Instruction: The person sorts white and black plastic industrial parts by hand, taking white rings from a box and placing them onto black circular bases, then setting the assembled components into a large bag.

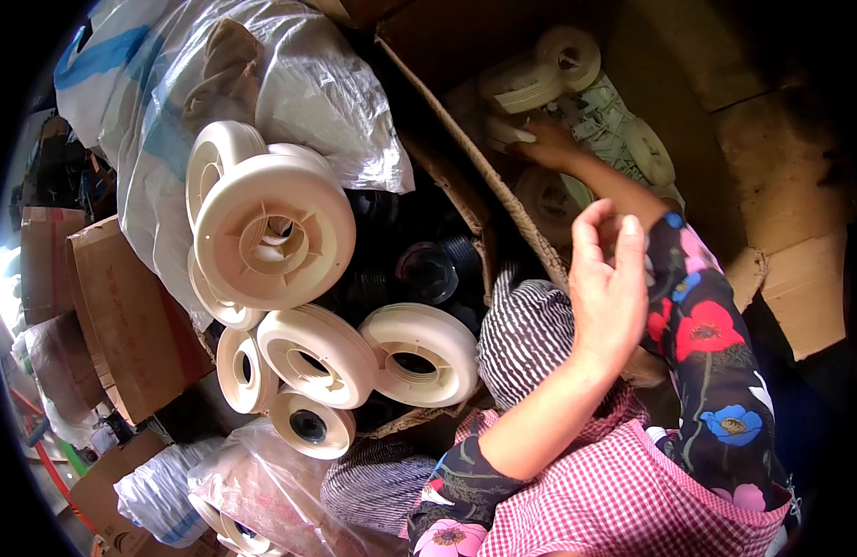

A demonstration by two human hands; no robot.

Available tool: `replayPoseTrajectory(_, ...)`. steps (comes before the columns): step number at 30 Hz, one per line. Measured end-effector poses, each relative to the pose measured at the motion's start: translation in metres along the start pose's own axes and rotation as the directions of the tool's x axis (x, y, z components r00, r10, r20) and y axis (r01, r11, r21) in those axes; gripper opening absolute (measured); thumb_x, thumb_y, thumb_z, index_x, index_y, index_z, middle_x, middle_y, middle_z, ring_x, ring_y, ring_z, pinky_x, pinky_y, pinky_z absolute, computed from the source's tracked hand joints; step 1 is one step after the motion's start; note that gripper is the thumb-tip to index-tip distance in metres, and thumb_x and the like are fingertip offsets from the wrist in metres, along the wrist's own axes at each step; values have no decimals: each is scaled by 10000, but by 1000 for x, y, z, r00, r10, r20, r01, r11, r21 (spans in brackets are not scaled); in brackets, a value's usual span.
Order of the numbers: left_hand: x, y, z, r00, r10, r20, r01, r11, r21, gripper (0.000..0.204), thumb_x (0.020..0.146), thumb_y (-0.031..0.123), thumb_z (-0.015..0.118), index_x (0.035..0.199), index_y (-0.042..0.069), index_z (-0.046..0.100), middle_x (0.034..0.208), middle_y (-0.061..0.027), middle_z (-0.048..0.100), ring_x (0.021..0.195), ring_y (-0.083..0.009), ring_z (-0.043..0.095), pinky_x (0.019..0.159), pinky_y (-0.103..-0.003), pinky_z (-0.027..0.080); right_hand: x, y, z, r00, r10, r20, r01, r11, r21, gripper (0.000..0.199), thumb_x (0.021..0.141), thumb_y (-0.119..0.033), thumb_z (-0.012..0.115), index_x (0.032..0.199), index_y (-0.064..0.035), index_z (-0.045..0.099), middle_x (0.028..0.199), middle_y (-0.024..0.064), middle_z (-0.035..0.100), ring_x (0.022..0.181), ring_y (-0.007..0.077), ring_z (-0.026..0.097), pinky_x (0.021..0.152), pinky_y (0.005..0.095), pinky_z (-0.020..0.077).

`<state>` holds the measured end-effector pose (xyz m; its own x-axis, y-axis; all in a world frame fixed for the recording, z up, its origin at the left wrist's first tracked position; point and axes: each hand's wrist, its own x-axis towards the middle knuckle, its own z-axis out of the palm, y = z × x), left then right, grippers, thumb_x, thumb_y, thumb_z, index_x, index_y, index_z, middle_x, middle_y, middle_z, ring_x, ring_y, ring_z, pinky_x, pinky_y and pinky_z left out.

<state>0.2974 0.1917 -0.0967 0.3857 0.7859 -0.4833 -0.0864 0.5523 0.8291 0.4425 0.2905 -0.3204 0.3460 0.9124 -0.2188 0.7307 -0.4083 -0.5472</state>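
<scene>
Inside the brown cardboard box (702, 84), right hand (546, 145), grip unclear, among cream plastic rings (588, 67); outside, left hand (605, 290), half-open, empty, likely for clearance.

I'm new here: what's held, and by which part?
The left hand holds nothing; whether the right hand grips anything in the cardboard box can't be told.

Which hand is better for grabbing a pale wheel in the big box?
Probably the right hand: it reaches into the cardboard box, close to pale wheels. The left hand is raised, farther away.
</scene>
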Motion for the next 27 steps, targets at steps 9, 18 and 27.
replayPoseTrajectory(9, 16, -9, -8, 926, 156, -343, -93, 977, 194, 555, 952, 323, 542, 1340, -24, 350, 1278, -184, 466, 1183, -253, 457, 1018, -337, 348, -125, -13, -159, 979, 20, 204, -194, -234, 953, 428, 948, -424, 450, 1116, -60, 600, 878, 111, 659, 695, 187, 631, 682, 333, 554)
replayPoseTrajectory(18, 14, -16, -10, 939, 308, -151, -290, 948, 130, 396, 847, -56, 400, 1209, 29, 537, 1064, -173, 634, 998, -251, 609, 903, -335, 458, -204, -50, -218, 879, -428, 210, -250, -39, 967, 723, 942, -507, 453, 1407, 28, 312, 1349, 256, 458, 1204, 368, 503, 1018, 470, 420)
replayPoseTrajectory(27, 4, -23, -8, 913, 407, 42, -409, 910, 64, 381, 837, -76, 395, 1147, 89, 541, 993, -169, 647, 959, -254, 621, 867, -333, 465, -246, -52, -218, 842, -486, 235, -198, 129, 972, 972, 810, -530, 650, 1449, 40, 189, 1480, 200, 293, 1327, 376, 353, 1092, 503, 316)
